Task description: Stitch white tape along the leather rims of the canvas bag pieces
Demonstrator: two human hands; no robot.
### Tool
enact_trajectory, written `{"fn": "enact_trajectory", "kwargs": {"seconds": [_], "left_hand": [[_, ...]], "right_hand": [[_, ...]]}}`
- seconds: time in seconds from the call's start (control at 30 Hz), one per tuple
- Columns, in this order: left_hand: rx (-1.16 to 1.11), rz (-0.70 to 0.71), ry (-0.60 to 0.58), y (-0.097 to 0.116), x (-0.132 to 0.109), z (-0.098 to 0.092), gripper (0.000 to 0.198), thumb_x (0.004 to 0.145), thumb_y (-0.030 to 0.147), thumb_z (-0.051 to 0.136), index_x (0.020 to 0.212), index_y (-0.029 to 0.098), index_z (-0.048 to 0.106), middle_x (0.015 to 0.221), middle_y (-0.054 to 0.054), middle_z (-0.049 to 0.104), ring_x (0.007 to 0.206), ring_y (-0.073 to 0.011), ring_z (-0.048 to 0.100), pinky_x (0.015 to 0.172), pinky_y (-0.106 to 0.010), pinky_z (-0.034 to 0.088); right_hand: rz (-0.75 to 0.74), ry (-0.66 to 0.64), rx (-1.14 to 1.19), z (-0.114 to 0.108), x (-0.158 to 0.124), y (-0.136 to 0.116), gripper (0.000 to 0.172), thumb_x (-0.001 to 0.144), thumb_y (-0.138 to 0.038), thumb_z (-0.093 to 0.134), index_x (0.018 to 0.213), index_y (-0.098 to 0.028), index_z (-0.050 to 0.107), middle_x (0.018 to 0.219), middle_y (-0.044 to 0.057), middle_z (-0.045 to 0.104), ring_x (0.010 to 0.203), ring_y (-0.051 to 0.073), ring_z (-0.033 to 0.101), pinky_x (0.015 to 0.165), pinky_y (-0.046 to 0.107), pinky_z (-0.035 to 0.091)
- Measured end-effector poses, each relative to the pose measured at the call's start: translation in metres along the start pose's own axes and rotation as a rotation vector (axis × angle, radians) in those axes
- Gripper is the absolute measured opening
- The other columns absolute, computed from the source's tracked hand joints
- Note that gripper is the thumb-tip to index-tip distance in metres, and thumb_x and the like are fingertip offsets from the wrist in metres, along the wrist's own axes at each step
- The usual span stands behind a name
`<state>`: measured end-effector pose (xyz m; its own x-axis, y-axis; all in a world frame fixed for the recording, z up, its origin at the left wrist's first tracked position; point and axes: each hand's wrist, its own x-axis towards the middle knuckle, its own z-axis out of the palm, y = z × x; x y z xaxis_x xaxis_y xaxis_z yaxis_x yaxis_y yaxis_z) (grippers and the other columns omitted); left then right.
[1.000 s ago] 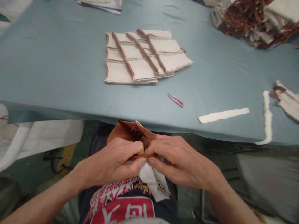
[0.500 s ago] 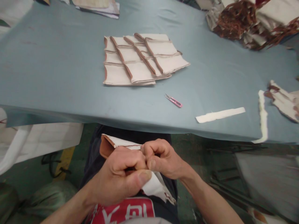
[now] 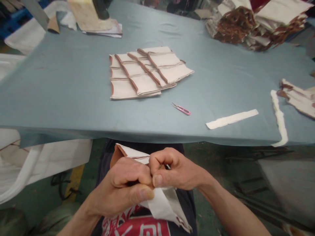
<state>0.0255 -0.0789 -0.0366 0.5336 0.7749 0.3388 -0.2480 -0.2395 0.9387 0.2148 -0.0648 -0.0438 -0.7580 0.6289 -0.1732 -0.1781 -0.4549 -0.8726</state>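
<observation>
Over my lap, both hands pinch a white and brown sewn fabric piece (image 3: pixel 161 205). My left hand (image 3: pixel 128 183) is closed on its middle, thumb pressed along the near side. Close against it, my right hand (image 3: pixel 172 168) is closed, thumb and forefinger pinching the same piece; the exact spot between the fingertips is hidden. One brown-lined corner sticks out beyond my left hand, and a white flap hangs below toward my apron. On the table ahead lie several overlapping sewn fabric pieces (image 3: pixel 145 73), off-white with brown edges. Pink-handled thread snips (image 3: pixel 181 108) rest nearer to me.
A blue-green cloth covers the table (image 3: pixel 73 98), its front edge just beyond my hands. To the right lie a white strip (image 3: pixel 232 118), a crumpled white strip (image 3: pixel 279 118) and a fabric scrap (image 3: pixel 299 98). A large fabric bundle (image 3: pixel 258 24) sits at the back right.
My view has tilted up a little, showing more of the table's far side. Both hands keep their pinch on the fabric piece, and its lower white flap now shows more.
</observation>
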Motion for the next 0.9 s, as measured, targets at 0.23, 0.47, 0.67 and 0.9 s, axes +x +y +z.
{"fn": "enact_trajectory", "kwargs": {"seconds": [0.23, 0.47, 0.67, 0.9], "left_hand": [[-0.209, -0.103, 0.074, -0.013, 0.001, 0.002, 0.049, 0.098, 0.047, 0.068, 0.063, 0.018, 0.048, 0.059, 0.004, 0.044, 0.053, -0.0081, 0.038, 0.050, -0.022, 0.031], [-0.197, -0.155, 0.075, -0.021, -0.004, -0.014, 0.058, 0.091, 0.053, 0.074, 0.058, 0.019, 0.041, 0.054, 0.005, 0.039, 0.050, -0.0084, 0.034, 0.049, -0.024, 0.027], [-0.155, -0.225, 0.099, -0.023, -0.005, -0.021, 0.062, 0.088, 0.063, 0.073, 0.060, 0.020, 0.040, 0.054, 0.006, 0.039, 0.049, -0.0086, 0.033, 0.048, -0.024, 0.029], [-0.003, -0.335, 0.065, -0.009, -0.004, -0.028, 0.067, 0.098, 0.076, 0.045, 0.069, 0.016, 0.057, 0.063, 0.003, 0.044, 0.057, -0.0106, 0.034, 0.052, -0.024, 0.027]], "right_hand": [[-0.082, 0.064, -0.009, 0.002, 0.003, 0.002, 0.047, 0.092, -0.052, 0.073, 0.070, -0.019, 0.049, 0.060, -0.010, 0.035, 0.054, 0.007, 0.024, 0.048, 0.023, 0.019], [-0.137, 0.060, -0.117, 0.003, 0.008, -0.007, 0.047, 0.097, -0.058, 0.065, 0.076, -0.019, 0.048, 0.064, -0.009, 0.033, 0.057, 0.008, 0.024, 0.050, 0.024, 0.021], [-0.166, 0.082, -0.126, -0.004, 0.013, -0.007, 0.047, 0.097, -0.060, 0.064, 0.079, -0.018, 0.053, 0.065, -0.008, 0.037, 0.057, 0.008, 0.028, 0.052, 0.023, 0.023], [-0.207, 0.133, -0.306, -0.014, 0.010, -0.009, 0.047, 0.098, -0.059, 0.063, 0.076, -0.018, 0.054, 0.064, -0.007, 0.040, 0.057, 0.008, 0.029, 0.052, 0.022, 0.025]]}}
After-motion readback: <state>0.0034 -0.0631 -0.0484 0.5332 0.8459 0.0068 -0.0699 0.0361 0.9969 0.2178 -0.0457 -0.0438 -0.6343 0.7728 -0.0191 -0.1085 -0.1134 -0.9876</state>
